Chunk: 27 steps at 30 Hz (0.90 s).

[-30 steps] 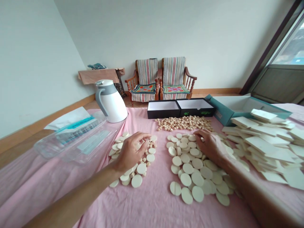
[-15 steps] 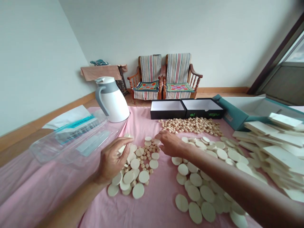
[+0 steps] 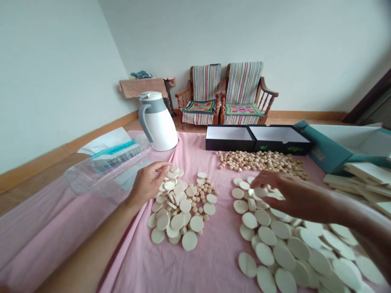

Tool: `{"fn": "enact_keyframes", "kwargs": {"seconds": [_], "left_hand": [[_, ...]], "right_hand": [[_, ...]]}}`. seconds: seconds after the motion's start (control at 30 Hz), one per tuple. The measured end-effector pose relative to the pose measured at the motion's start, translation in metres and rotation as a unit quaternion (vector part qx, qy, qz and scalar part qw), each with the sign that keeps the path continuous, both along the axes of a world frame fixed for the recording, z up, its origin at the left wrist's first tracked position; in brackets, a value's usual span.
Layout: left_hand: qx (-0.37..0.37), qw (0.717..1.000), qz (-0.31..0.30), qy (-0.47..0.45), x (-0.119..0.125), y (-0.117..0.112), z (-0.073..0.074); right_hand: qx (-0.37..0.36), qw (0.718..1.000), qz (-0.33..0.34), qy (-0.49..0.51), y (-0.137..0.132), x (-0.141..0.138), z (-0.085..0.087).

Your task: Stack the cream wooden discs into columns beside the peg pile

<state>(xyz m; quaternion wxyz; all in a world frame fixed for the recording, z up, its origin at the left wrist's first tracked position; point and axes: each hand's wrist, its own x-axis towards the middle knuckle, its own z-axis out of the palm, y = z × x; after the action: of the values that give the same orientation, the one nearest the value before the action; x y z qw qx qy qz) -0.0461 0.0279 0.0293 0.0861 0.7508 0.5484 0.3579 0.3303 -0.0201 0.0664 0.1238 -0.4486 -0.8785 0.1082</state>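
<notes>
Touching the small disc pile (image 3: 185,205), the left hand (image 3: 149,184) is lying slack-fingered while the blurred right hand (image 3: 293,196) is hovering over the large disc pile (image 3: 282,252), grip unclear.

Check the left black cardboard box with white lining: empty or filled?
Empty, as far as visible: the left black cardboard box shows bare white lining; small round wooden pegs lie loose on the pink cloth before it.

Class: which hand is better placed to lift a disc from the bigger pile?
Probably the right hand: it hovers over the bigger pile, fingers down. The left hand rests on the smaller pile.
</notes>
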Motion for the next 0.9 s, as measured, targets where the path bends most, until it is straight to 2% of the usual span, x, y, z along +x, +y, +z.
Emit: {"fn": "enact_keyframes", "kwargs": {"seconds": [0.03, 0.1, 0.2, 0.37, 0.57, 0.67, 0.77, 0.83, 0.9], "left_hand": [[-0.030, 1.000, -0.008, -0.005, -0.002, 0.002, -0.002], [-0.075, 0.997, -0.030, -0.001, -0.002, 0.005, -0.007], [-0.102, 0.992, -0.065, 0.047, 0.004, 0.006, -0.015], [-0.074, 0.984, -0.100, 0.129, 0.020, 0.000, -0.022], [-0.079, 0.973, -0.127, 0.176, 0.049, -0.018, -0.015], [-0.089, 0.973, -0.152, 0.150, 0.070, -0.029, -0.009], [-0.099, 0.974, -0.187, 0.082, 0.086, -0.041, -0.002], [-0.102, 0.975, -0.196, 0.023, 0.088, -0.049, 0.004], [-0.099, 0.980, -0.172, -0.025, 0.080, -0.055, 0.007]], "right_hand": [[-0.001, 1.000, -0.004, -0.006, -0.006, 0.011, -0.001], [0.019, 0.998, -0.053, -0.001, -0.013, 0.022, -0.004], [0.032, 0.994, -0.101, 0.017, -0.018, 0.017, -0.010], [0.051, 0.993, -0.092, 0.048, -0.020, -0.005, -0.019], [0.051, 0.995, -0.068, 0.045, -0.024, -0.012, -0.030], [0.048, 0.995, -0.073, 0.040, -0.025, -0.013, -0.030], [0.050, 0.995, -0.071, 0.038, -0.027, -0.014, -0.029], [0.054, 0.995, -0.073, 0.041, -0.027, -0.013, -0.030], [0.060, 0.994, -0.075, 0.044, -0.027, -0.011, -0.031]]}}
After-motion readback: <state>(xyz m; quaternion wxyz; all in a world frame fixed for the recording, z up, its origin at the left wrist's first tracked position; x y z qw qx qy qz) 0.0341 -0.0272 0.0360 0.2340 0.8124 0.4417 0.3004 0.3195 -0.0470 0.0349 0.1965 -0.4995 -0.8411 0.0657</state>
